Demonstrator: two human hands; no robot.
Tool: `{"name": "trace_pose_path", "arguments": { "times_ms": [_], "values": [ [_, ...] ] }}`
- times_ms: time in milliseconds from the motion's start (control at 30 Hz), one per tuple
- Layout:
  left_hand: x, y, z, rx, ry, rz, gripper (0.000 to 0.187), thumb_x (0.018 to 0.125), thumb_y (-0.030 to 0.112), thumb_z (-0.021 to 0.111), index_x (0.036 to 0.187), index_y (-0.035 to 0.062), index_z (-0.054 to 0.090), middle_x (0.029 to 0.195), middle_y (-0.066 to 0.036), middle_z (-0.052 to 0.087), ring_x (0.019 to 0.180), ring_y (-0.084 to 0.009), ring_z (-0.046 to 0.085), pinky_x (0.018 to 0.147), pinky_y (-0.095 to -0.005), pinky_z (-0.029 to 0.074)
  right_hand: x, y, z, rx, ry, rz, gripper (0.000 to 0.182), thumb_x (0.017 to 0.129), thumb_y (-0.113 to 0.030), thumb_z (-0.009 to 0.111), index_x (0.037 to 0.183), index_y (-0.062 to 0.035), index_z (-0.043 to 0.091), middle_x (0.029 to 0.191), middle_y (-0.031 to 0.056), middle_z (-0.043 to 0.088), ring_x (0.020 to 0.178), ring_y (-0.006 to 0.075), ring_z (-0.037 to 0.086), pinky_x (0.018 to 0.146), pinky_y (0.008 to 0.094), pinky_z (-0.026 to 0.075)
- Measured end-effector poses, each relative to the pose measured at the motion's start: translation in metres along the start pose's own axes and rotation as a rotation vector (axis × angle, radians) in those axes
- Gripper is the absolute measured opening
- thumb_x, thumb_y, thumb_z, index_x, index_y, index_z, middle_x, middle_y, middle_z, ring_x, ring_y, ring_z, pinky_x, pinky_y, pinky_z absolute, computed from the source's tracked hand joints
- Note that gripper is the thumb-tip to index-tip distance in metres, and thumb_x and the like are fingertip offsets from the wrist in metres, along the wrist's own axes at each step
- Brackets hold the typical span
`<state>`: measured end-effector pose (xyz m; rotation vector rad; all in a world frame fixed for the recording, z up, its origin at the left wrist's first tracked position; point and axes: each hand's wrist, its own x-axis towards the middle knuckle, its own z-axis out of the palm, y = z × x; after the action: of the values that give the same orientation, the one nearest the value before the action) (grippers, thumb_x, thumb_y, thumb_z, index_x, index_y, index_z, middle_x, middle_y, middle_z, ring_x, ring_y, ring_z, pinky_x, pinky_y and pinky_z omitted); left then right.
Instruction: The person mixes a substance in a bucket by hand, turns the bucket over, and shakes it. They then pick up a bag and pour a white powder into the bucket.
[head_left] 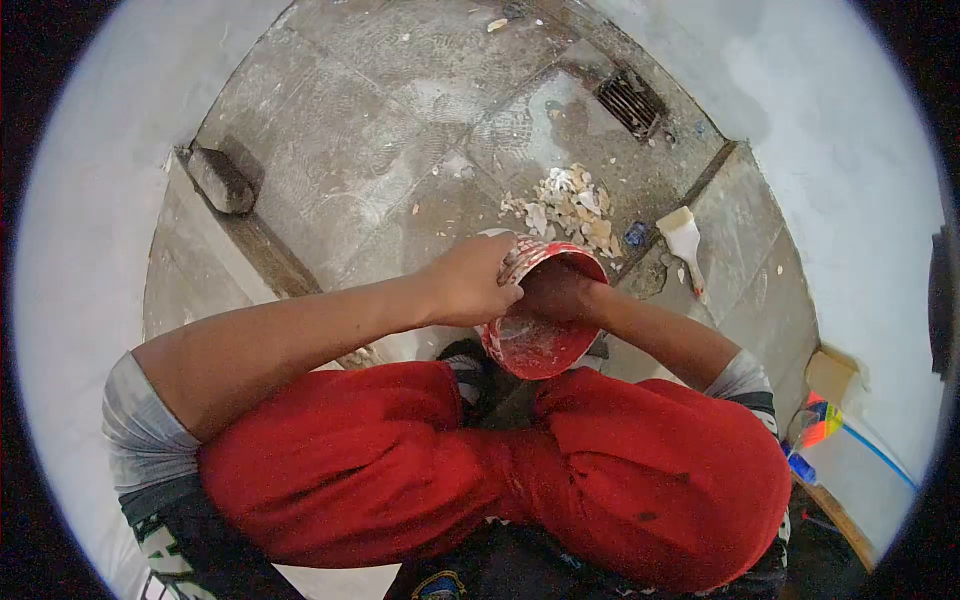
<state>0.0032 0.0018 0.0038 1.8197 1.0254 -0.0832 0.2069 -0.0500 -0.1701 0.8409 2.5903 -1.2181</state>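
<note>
A red bucket (545,355), smeared with white residue, is tilted between my knees with its mouth turned toward me. My left hand (472,281) is closed round its left side, the thumb at the rim. Inside the mouth is my right hand (562,294), its fingers hidden in the shadow there. Just beyond the bucket lies a heap of pale, broken flakes (572,208) on the floor.
On the right, a white-bristled brush (682,240) rests near a crumpled blue piece (637,234). A floor drain (630,103) lies farther back. A grey block (222,180) sits on the left ledge. White walls (820,120) rise at both sides.
</note>
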Motion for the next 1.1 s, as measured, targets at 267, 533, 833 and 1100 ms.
{"name": "trace_pose_path", "arguments": {
  "times_ms": [267,533,833,1100],
  "values": [
    [0.001,0.000,0.001,-0.030,-0.014,0.032,0.048,0.081,0.021,0.072,0.118,-0.0041,0.054,0.105,-0.028,0.064,0.099,-0.0421,0.064,0.085,-0.0470,0.051,0.001,-0.004,0.013,0.192,0.146,0.021,0.052,0.090,-0.038,0.054,0.133,-0.0097,0.054,0.138,0.0166,0.054,0.130,0.0336,0.049,0.110,0.0428,0.036],
    [0.000,0.005,0.002,0.017,0.036,0.078,0.046,0.082,0.023,0.071,0.115,-0.0039,0.054,0.102,-0.026,0.064,0.097,-0.0425,0.063,0.083,-0.0480,0.050,-0.009,-0.022,-0.008,0.176,0.163,0.036,0.049,0.088,-0.036,0.058,0.130,-0.0100,0.057,0.137,0.0160,0.056,0.129,0.0333,0.050,0.110,0.0427,0.036],
    [0.000,-0.001,0.003,0.000,0.013,0.033,0.046,0.082,0.022,0.070,0.116,-0.0034,0.054,0.104,-0.026,0.064,0.097,-0.0419,0.063,0.083,-0.0471,0.051,0.001,0.012,0.022,-0.222,0.021,-0.091,0.050,0.091,-0.035,0.053,0.134,-0.0114,0.054,0.140,0.0127,0.053,0.132,0.0291,0.048,0.111,0.0420,0.036],
    [0.001,0.005,-0.001,-0.016,-0.008,0.070,0.048,0.082,0.022,0.070,0.119,-0.0037,0.053,0.103,-0.026,0.065,0.096,-0.0422,0.064,0.084,-0.0471,0.051,-0.002,-0.009,0.009,0.262,0.199,0.054,0.048,0.089,-0.036,0.057,0.130,-0.0107,0.057,0.137,0.0142,0.055,0.129,0.0337,0.049,0.110,0.0432,0.036]
  ]
}}
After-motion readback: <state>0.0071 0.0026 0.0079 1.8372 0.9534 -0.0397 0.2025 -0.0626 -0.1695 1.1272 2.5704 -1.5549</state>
